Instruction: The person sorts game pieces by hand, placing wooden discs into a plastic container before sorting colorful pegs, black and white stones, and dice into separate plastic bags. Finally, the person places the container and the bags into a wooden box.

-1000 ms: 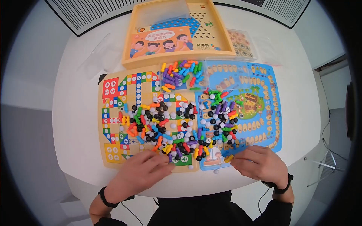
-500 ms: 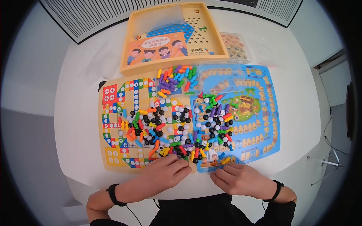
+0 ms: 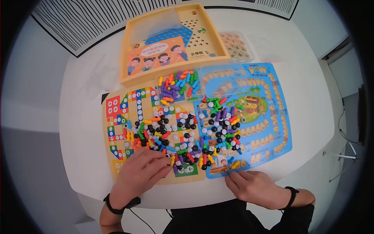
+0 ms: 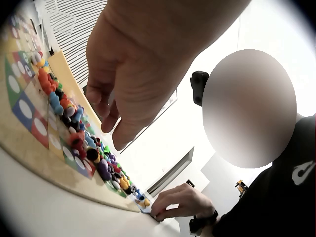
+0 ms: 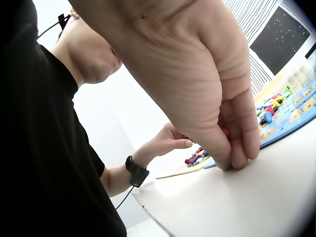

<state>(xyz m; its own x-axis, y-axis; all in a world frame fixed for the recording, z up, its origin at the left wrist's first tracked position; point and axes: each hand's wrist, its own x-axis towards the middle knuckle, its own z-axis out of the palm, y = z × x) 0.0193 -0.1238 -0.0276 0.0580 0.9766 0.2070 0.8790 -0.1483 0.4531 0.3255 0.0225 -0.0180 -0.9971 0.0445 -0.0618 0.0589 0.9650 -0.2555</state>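
My left hand (image 3: 141,173) hovers at the near edge of the left game board (image 3: 156,178), fingers bent loosely beside the heap of pawns and balls. In the left wrist view the left thumb and fingers stand apart above the heap, with no piece visible between them. My right hand (image 3: 255,189) has its thumb and fingertips together on the white tabletop, just below the blue board (image 3: 269,136). A white ball lay at that spot and is now hidden by the fingers. Near them lie a yellow pawn (image 3: 235,165) and a blue pawn (image 3: 230,160).
A clear box (image 3: 183,102) of coloured pawns stands behind the heap, its lid beside it. Farther back is a wooden tray (image 3: 214,58) with a booklet (image 3: 156,56), next to a pack of round discs (image 3: 235,46). Two dice (image 3: 211,148) lie among the pieces.
The right hand has moved left and toward the table's near edge, covering the white ball. A blue pawn has come into view beside the yellow one. The left hand swung right, then back left.
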